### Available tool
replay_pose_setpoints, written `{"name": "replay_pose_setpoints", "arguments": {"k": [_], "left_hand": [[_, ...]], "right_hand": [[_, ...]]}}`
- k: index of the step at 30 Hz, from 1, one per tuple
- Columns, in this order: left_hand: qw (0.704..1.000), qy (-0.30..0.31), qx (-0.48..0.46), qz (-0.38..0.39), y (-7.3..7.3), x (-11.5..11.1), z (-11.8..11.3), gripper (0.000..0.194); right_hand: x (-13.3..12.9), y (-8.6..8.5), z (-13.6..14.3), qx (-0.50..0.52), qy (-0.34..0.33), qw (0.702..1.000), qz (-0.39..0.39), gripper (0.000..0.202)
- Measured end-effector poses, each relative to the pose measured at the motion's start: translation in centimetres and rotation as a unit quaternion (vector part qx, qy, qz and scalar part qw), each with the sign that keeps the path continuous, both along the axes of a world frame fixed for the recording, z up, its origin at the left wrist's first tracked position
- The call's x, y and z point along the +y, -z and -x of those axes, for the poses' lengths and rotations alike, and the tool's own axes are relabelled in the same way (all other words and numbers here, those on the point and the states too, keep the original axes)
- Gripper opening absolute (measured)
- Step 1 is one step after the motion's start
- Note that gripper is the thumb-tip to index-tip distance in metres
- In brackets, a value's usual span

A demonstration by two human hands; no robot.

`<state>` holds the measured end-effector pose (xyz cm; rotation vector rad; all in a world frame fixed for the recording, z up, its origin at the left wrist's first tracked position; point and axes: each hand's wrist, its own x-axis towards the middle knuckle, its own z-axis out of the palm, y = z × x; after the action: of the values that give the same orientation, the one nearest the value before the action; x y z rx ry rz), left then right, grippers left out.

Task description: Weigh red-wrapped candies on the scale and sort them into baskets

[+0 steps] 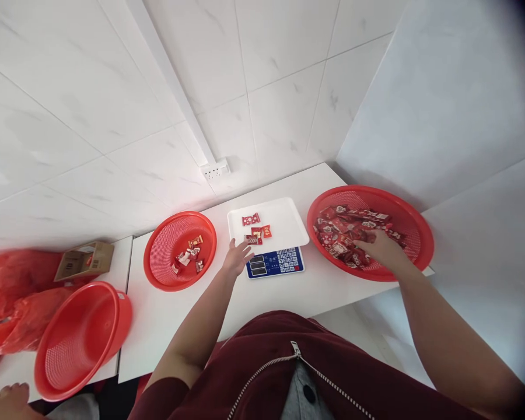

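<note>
My left hand (237,258) is held with its fingers apart at the front left corner of a white scale tray (289,219). Several small wrapped candies (251,219) in red and orange lie on the tray, one of them close by those fingertips. Below the tray shows the scale's blue keypad panel (275,262). My right hand (380,246) reaches into a big red basket (423,245) holding a heap of red wrapped candies (339,224). Its thumb and fingers are curled round a red wrapped candy at the heap, partly hidden by the hand.
Left of the scale stands a red basket (155,269) with several candies inside. Farther left are another red basket (81,344), a cardboard box (72,265) and red plastic bags (30,315). Another person's hand (11,402) shows at lower left. A tiled wall (157,175) with a socket (216,169) borders the table.
</note>
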<state>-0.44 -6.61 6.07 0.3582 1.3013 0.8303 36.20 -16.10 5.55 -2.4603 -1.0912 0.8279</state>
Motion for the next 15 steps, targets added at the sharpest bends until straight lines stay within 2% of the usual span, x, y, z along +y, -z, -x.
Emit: {"name": "replay_pose_setpoints", "arguments": {"k": [3, 5, 7, 10, 13, 15], "left_hand": [[0.999, 0.019, 0.018, 0.040, 0.3, -1.1, -0.4, 0.077], [0.996, 0.057, 0.007, 0.061, 0.3, -2.7, -0.8, 0.064], [0.989, 0.126, -0.024, 0.080, 0.1, -4.5, -1.3, 0.046], [0.967, 0.232, -0.078, 0.069, -0.6, -6.7, -2.4, 0.036], [0.951, 0.290, -0.107, 0.021, -1.5, -7.8, -3.5, 0.046], [0.948, 0.302, -0.098, -0.021, -1.9, -8.1, -3.9, 0.050]], "right_hand": [[-0.7, -0.2, 1.1, -0.005, 0.024, 1.000, 0.020, 0.063], [-0.7, -0.4, 2.6, 0.047, 0.016, 0.999, -0.006, 0.059], [-0.4, -0.5, 4.6, 0.139, 0.007, 0.989, -0.044, 0.049], [0.2, -0.6, 8.6, 0.264, -0.021, 0.959, -0.096, 0.036], [0.4, -0.6, 12.9, 0.380, -0.059, 0.921, -0.052, 0.042], [0.2, -0.7, 15.1, 0.448, -0.073, 0.890, -0.030, 0.048]]}}
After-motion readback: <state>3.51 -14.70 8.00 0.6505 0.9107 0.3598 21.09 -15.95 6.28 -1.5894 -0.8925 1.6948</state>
